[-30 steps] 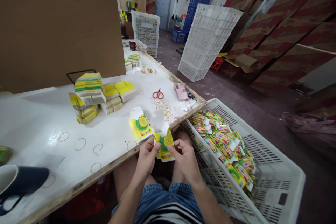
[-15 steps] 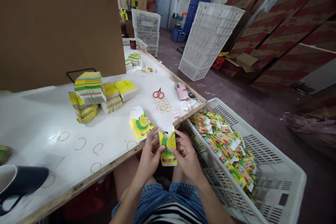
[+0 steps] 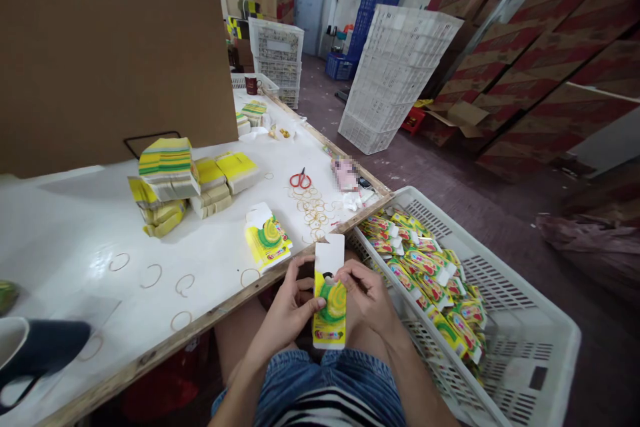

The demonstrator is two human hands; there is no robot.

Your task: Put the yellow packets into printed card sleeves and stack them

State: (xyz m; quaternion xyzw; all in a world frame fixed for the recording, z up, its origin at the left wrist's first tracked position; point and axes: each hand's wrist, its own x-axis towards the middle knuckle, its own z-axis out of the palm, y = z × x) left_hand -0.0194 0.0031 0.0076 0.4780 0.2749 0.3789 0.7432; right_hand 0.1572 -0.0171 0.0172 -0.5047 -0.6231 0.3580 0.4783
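Observation:
Both my hands hold one small yellow-and-green printed carton (image 3: 330, 307) upright over my lap, its white flap pointing up. My left hand (image 3: 293, 307) grips its left side with the fingers curled. My right hand (image 3: 367, 297) pinches its right edge near the top. A short stack of flat cartons of the same print (image 3: 267, 240) lies on the white table (image 3: 75, 240) just left of my hands. To my right, a white plastic crate (image 3: 505, 293) holds several folded cartons (image 3: 425, 270).
Bundled stacks of flat cartons (image 3: 173, 177) sit mid-table before a brown cardboard sheet (image 3: 110, 47). Red scissors (image 3: 301, 179) and loose rubber bands (image 3: 313, 210) lie near the table's right edge. A dark mug (image 3: 35, 350) stands at the near left. More crates (image 3: 400, 73) stand beyond.
The carton has gone from a tilted, partly open shape to a flat upright one with its flap raised. Both hands have dropped slightly toward my lap with it.

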